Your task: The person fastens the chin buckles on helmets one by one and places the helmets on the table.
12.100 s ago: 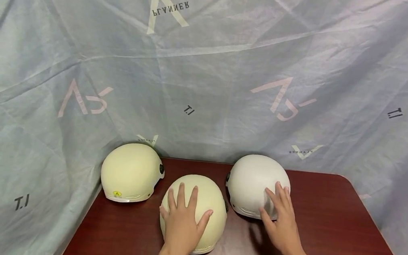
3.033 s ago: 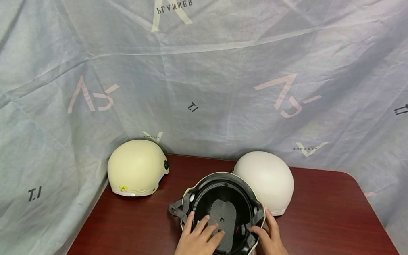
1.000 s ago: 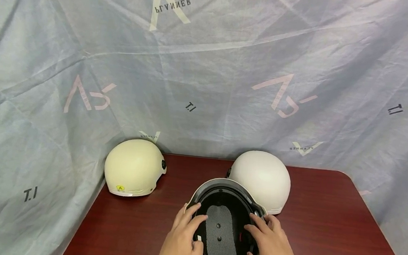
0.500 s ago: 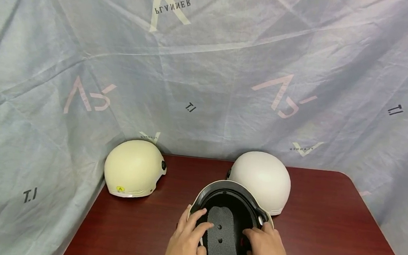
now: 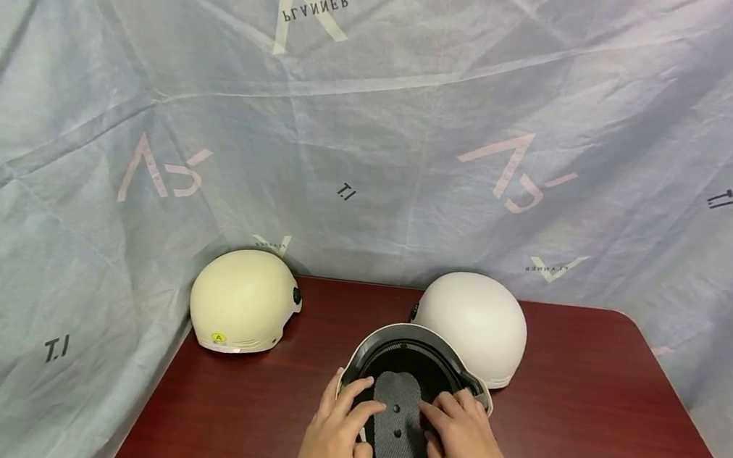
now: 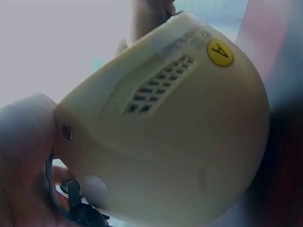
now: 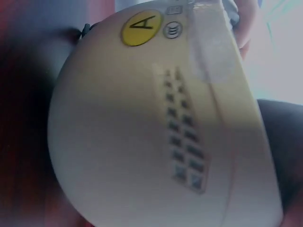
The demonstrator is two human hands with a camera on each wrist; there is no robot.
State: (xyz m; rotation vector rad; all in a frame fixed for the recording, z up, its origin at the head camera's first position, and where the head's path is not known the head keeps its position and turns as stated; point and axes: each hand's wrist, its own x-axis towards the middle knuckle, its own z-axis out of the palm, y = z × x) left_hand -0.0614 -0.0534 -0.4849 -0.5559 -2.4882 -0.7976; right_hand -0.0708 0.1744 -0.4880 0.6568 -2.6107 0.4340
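A cream helmet point(image 5: 419, 333) lies upside down near the front of the table, its black interior and grey mesh pad point(image 5: 396, 435) facing up. My left hand point(image 5: 333, 441) grips its left rim, with some fingers bent over into the shell. My right hand point(image 5: 471, 449) reaches over the right side into the interior, fingers bent beside the pad; I cannot tell whether they pinch anything. In the left wrist view, a black strap point(image 6: 59, 203) with a buckle hangs at the rim. The right wrist view shows the outer shell with a yellow "A" sticker point(image 7: 142, 28).
A second cream helmet point(image 5: 242, 302) sits dome up at the back left. A white helmet point(image 5: 472, 325) stands dome up just behind the upturned one. The dark red table point(image 5: 591, 423) ends against a grey printed cloth point(image 5: 373, 149).
The front helmet was dome up about 12 seconds ago and now lies inverted. In the last second my right hand moved left, deeper into the shell; my left hand barely shifted.
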